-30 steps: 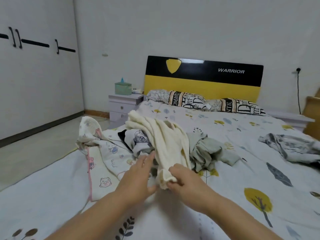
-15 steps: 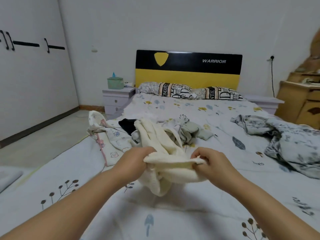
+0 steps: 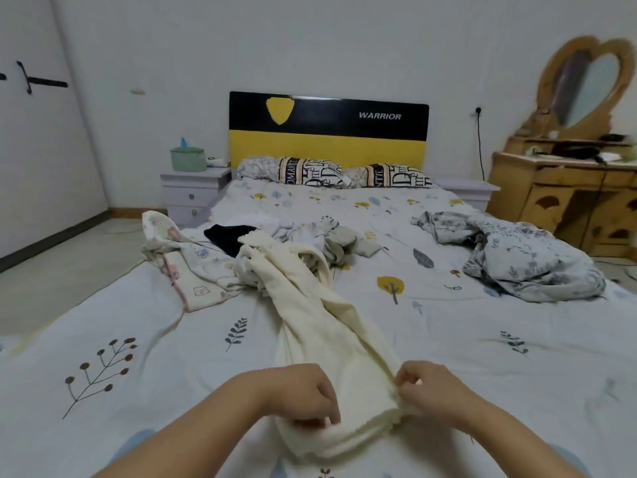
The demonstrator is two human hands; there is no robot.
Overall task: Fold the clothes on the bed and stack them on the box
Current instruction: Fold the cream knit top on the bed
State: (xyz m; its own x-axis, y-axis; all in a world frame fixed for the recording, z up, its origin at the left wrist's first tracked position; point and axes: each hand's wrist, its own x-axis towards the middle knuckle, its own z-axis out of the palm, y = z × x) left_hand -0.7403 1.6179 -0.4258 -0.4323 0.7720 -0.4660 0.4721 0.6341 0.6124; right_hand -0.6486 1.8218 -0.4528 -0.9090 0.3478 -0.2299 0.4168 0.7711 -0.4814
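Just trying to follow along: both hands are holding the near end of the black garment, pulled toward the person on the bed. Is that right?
Not quite. The head view shows both hands, left and right, holding the near end of the cream garment, pulled toward the person on the bed. The black garment lies untouched in the pile farther back.

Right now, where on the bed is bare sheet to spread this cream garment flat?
Bare sheet lies right of the cream garment, in front of the grey quilt. More bare sheet lies left of it, in front of the cartoon-print cloth. The clothes pile behind is crowded.
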